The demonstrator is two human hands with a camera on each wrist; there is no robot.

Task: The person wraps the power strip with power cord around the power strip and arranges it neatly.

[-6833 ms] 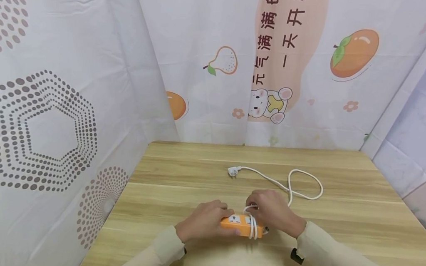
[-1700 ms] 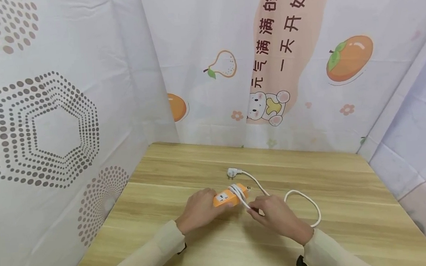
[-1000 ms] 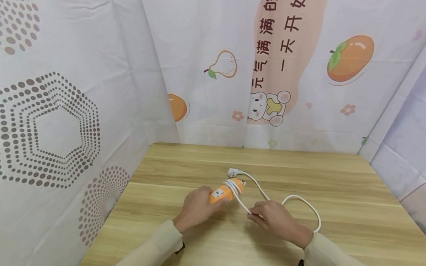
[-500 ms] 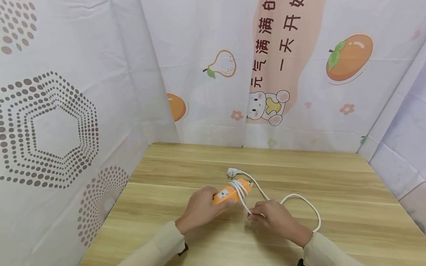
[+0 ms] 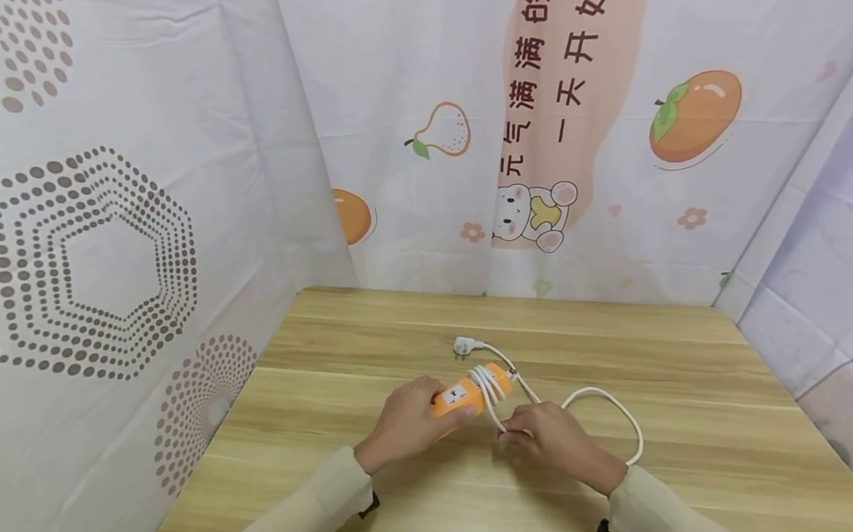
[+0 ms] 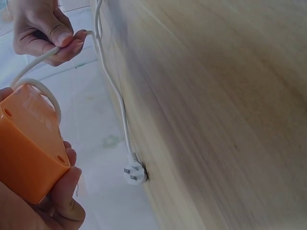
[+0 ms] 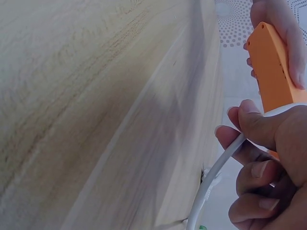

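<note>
My left hand (image 5: 407, 422) grips the near left end of an orange power strip (image 5: 472, 393), which is tilted with its far end pointing up and right. White cord (image 5: 487, 386) is wound in several turns round the strip's far end. Between thumb and fingertips, my right hand (image 5: 556, 439) pinches the cord a short way from the strip; the right wrist view shows the pinched cord (image 7: 223, 160) closely. The strip's orange underside (image 6: 31, 143) faces the left wrist camera. From the right hand the loose cord loops out over the table.
The white plug (image 5: 464, 346) lies on the wood-grain table (image 5: 357, 338) beyond the strip. A slack cord loop (image 5: 622, 413) rests right of the right hand. Printed curtains (image 5: 406, 192) enclose the table at the back and both sides.
Since the first frame the strip has been lifted and turned at an angle, and the loose cord has shortened. In the last second the strip has shifted slightly right; the right hand keeps its pinch.
</note>
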